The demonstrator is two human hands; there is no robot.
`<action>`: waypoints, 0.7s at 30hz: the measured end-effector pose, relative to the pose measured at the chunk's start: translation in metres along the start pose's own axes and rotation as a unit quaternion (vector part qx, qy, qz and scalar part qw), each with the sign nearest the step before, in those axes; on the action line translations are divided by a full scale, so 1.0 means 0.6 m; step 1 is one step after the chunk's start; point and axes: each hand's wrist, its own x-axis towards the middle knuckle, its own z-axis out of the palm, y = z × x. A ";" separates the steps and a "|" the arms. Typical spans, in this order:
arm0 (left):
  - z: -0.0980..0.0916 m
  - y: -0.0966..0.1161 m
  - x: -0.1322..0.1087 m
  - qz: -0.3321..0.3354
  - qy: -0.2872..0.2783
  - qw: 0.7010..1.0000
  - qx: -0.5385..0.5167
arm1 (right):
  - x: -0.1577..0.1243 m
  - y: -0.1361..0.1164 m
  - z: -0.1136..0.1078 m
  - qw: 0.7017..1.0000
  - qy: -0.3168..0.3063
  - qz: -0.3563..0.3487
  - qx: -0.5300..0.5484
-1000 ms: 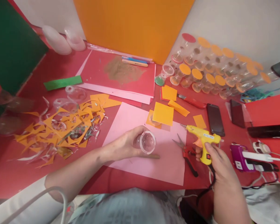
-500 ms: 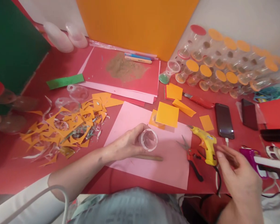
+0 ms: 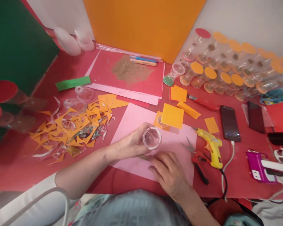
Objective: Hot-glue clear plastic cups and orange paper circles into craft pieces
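My left hand [image 3: 138, 141] is wrapped around a clear plastic bottle top [image 3: 152, 138], its round open rim facing up, above the pink sheet [image 3: 129, 119]. Just below it, the curled fingers of my right hand [image 3: 168, 174] close over a thin wooden stick [image 3: 143, 157], covering most of it. A yellow-orange paper square [image 3: 172, 116] stands just behind, partly over another clear piece on orange paper [image 3: 160, 121]. To the right lie red-handled pliers [image 3: 198, 160] and a yellow glue gun [image 3: 211, 146].
Orange paper scraps [image 3: 73, 125] are heaped on the left. Sand [image 3: 132, 70] and two pens [image 3: 143, 59] lie on red sheets at the back. Rows of clear bottle-top shapes with orange discs [image 3: 196, 67] stand back right. A phone [image 3: 229, 122] and a red-handled cutter [image 3: 205, 103] lie nearer.
My right hand has moved left from beside the glue gun to the wooden stick, its fingers closing there. My left hand still holds the bottle top. The view has shifted slightly.
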 end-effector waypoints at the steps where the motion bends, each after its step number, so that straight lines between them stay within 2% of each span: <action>1: 0.001 0.000 0.000 -0.002 0.001 1.000 -0.004 | -0.001 0.001 0.001 1.000 0.003 -0.002 -0.004; 5: 0.006 0.000 0.002 0.019 0.031 0.999 0.012 | -0.014 0.004 -0.005 1.000 0.012 0.010 0.020; 9: 0.010 -0.006 0.009 0.038 0.078 0.996 0.031 | -0.035 0.008 -0.021 0.993 0.021 0.053 0.101; 14: 0.016 -0.014 0.012 0.026 0.104 0.992 0.059 | -0.059 0.009 -0.023 0.962 0.046 0.128 0.237; 16: 0.017 -0.014 0.012 0.022 0.108 0.992 0.066 | -0.059 0.005 -0.016 0.952 0.061 0.157 0.256; 18: 0.018 -0.012 0.011 0.017 0.111 0.991 0.070 | -0.050 0.000 -0.008 0.954 0.077 0.153 0.247; 21: 0.017 -0.008 0.010 0.012 0.121 0.989 0.081 | -0.023 -0.005 0.001 0.962 0.112 0.107 0.227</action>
